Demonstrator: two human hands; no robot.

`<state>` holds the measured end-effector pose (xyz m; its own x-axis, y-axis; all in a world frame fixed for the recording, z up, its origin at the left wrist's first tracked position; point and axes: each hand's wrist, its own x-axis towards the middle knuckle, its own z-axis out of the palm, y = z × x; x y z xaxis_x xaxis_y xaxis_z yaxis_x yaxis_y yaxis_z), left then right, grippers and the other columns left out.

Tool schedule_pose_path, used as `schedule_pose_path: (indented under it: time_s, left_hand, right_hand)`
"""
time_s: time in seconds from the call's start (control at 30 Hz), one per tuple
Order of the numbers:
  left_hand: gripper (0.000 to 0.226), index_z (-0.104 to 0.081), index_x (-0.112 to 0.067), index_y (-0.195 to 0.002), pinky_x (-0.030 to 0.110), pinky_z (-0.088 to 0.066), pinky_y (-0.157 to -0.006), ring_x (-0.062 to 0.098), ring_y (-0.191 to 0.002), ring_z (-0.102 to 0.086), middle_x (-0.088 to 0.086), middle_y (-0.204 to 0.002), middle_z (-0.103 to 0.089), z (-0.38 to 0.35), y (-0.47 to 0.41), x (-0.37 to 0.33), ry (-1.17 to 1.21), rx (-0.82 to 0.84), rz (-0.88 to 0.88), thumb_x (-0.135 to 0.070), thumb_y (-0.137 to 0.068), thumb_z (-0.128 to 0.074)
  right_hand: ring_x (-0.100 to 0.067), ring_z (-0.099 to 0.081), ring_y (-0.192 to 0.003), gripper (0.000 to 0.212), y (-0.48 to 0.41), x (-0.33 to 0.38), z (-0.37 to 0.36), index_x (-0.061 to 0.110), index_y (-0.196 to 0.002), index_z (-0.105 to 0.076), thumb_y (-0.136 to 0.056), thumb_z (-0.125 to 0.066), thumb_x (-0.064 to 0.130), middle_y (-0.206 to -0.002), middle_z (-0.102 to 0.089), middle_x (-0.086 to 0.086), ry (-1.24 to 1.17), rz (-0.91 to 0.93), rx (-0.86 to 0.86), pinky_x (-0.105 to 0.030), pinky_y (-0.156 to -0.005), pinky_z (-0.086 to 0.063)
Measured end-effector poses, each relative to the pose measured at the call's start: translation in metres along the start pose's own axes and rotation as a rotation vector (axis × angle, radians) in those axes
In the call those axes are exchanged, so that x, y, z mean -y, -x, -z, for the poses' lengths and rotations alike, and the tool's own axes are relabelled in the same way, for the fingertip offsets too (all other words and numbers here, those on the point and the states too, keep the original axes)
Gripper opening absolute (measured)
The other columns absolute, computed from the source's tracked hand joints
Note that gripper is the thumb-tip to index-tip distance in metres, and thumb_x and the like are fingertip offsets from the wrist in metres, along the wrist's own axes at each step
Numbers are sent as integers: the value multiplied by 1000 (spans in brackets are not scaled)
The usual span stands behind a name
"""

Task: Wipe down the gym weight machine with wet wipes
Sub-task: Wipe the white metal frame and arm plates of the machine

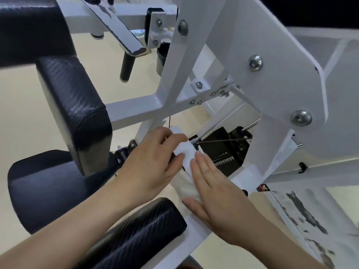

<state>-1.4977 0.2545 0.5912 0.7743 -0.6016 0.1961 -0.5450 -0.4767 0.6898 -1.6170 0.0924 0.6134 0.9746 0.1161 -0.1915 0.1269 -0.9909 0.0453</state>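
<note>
Under your flat right hand [217, 199], fingers straight, the crumpled white wet wipe [187, 188] is pressed onto a smooth white painted bar [196, 228] of the weight machine [136, 111]. Just ahead, your left hand [153, 164] curls thumb and fingers round the bar's flat, rounded end. Left of both, close: black textured roller pad [139, 235]. Beyond the fingertips: black weight stack [223, 152], thin taut cable [219, 141].

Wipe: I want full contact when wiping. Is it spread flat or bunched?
Bunched: the wipe lies wrinkled over the bar, pressed by the flat right hand.
</note>
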Motion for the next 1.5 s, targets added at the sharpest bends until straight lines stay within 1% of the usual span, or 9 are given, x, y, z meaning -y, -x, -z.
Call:
schedule_pose_path:
  time_s: [0.2,0.4,0.57,0.73,0.93,1.0,1.2,1.37,1.5]
  left_hand:
    - [34,-65,-21,-114,33,-49,-74,16,-96,-52,-3,-109,-56,1,-7,1,-42,-85,-34,-32,-90,-44]
    - [43,-56,-24,-130,46,-45,-104,23,-113,-59,0,-127,-61,-16,-4,-10,-232,248,-357,-38,-92,-41]
    - [38,-65,-30,-120,45,-28,-109,22,-127,-45,6,-137,-55,-20,-19,-4,-162,284,-321,-43,-84,-59]
    - [15,-72,-28,-88,36,-31,-83,27,-100,-55,0,-107,-61,-16,-46,-2,-275,130,-268,-31,-75,-80]
    - [28,-72,-23,-76,23,-41,-54,11,-60,-53,-10,-67,-58,-8,-41,-31,-91,138,-388,-44,-85,-55]
    - [35,-73,-24,-77,25,-48,-57,15,-74,-62,-8,-78,-65,-16,-19,-33,-169,197,-498,-43,-89,-46]
    - [35,-71,-26,-114,29,-42,-104,9,-121,-54,-7,-127,-65,-4,-17,20,-123,330,-548,-37,-91,-47]
    - [41,-67,-17,-119,32,-40,-106,15,-124,-55,-3,-129,-64,7,-43,33,-247,259,-406,-33,-94,-39]
    - [61,-43,-18,-145,39,-19,-116,16,-142,-35,-2,-151,-43,-9,-42,12,-402,443,-444,-44,-97,-17]
  right_hand:
    - [-18,17,-149,80,-83,21,3,14,-157,1,-95,-34,51,-163,14,-7,-202,-58,33,-41,-123,-3]
    - [-27,-18,-149,68,0,12,-10,3,-152,-28,-101,-22,47,-159,-23,-16,-118,-185,7,-44,-113,-35]
    - [-22,-54,-129,56,31,17,-8,5,-135,-56,-100,-28,38,-141,-55,-11,-79,-344,-147,-39,-95,-53]
    - [-26,-57,-125,47,37,26,-10,8,-126,-65,-92,-38,26,-139,-57,-9,-84,-466,-248,-41,-92,-53]
    - [-25,-53,-128,48,37,39,-9,13,-128,-64,-94,-37,34,-136,-60,-4,-60,-503,-218,-36,-97,-36]
    - [-25,-56,-120,45,40,43,-7,12,-121,-68,-90,-41,31,-130,-63,-5,-48,-502,-230,-36,-93,-40]
    - [-26,-55,-111,47,42,47,-3,14,-123,-65,-87,-44,36,-121,-59,-3,-72,-451,-243,-40,-91,-37]
    - [-30,-40,-139,63,-12,47,-7,5,-140,-49,-92,-34,43,-148,-45,-14,-210,-359,-209,-46,-111,-36]
    - [-24,-52,-131,52,-6,37,-8,5,-132,-59,-92,-40,32,-141,-53,-14,-65,-357,-168,-44,-107,-41]
